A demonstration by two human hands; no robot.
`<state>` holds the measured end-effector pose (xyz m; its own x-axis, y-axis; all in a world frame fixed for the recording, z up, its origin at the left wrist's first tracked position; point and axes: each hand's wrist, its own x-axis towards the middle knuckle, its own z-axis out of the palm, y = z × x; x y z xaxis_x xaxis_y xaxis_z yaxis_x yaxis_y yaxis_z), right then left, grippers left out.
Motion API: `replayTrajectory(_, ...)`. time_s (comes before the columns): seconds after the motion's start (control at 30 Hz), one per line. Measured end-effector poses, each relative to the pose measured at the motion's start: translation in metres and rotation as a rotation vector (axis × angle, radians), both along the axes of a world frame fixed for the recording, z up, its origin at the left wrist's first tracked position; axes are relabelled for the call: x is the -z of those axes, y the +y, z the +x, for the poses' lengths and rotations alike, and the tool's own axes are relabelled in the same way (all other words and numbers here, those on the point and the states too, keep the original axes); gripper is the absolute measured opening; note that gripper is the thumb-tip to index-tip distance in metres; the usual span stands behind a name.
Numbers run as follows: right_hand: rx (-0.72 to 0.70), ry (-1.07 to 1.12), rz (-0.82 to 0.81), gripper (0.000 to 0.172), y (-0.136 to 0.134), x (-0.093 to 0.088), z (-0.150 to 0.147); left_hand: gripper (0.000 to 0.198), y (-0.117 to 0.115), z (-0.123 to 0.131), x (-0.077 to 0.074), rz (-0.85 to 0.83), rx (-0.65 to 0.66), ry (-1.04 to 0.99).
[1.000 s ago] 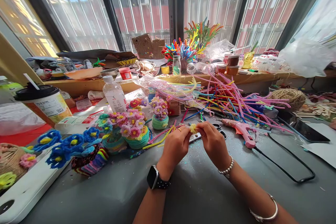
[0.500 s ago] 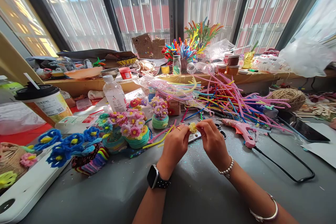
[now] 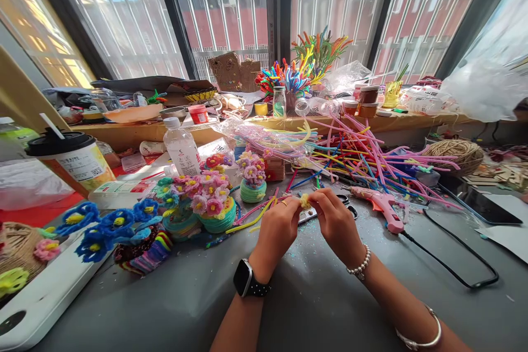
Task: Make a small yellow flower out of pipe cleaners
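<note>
Overall, in the head view, we are recording very little change over the last second. The left hand (image 3: 277, 226) and the right hand (image 3: 336, 223) are still meeting fingertip to fingertip, both pinching the small yellow fuzzy pipe-cleaner coil (image 3: 304, 201). That coil is staying raised just above the grey table top (image 3: 313, 297), close in front of the black-handled scissors (image 3: 348, 209). Only the fingertips are shifting slightly around it, while the wrists are holding their place.

We are judging that the fine shaping of the coil is continuing and that nothing is being set down or picked up. The pink plastic glue gun (image 3: 381, 206) is lying untouched, just right of the right hand. The long yellow pipe-cleaner strand (image 3: 251, 221) is lying left of the hands, and we cannot tell whether it joins the coil.
</note>
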<state>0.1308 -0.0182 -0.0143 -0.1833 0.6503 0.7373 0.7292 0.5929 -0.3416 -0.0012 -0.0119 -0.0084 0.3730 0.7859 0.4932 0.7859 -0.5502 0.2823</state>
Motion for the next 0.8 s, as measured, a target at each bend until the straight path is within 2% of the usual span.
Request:
replayTrajectory(0.13, 0.009, 0.059, -0.028, 0.012, 0.001, -0.002, 0.001, 0.023, 0.001, -0.001, 0.001, -0.059, -0.064, -0.017)
replayTrajectory(0.27, 0.091, 0.134, -0.076, 0.011, 0.004, -0.006, 0.008, 0.024, 0.008, -0.009, 0.002, -0.158, -0.256, -0.038)
replayTrajectory(0.33, 0.084, 0.100, -0.168, 0.011, 0.007, -0.006, 0.013, 0.024, 0.011, -0.017, 0.002, -0.201, -0.345, -0.044)
replayTrajectory(0.4, 0.019, 0.015, -0.322, 0.012, 0.009, -0.006, 0.017, 0.023, 0.014, -0.024, 0.000, -0.264, -0.419, -0.035)
replayTrajectory(0.53, -0.212, -0.199, -0.619, 0.012, 0.010, -0.005, 0.021, 0.024, 0.016, -0.030, -0.002, -0.383, -0.352, 0.024)
replayTrajectory(0.63, -0.337, -0.336, -0.733, 0.010, 0.008, -0.004, 0.020, 0.023, 0.014, -0.027, -0.002, -0.440, -0.260, 0.033)
replayTrajectory(0.7, -0.357, -0.391, -0.766, 0.009, 0.007, -0.003, 0.018, 0.024, 0.013, -0.024, -0.001, -0.470, -0.218, 0.036)
replayTrajectory(0.8, -0.274, -0.410, -0.762, 0.007, 0.007, -0.001, 0.016, 0.025, 0.012, -0.020, 0.002, -0.481, -0.193, 0.060)
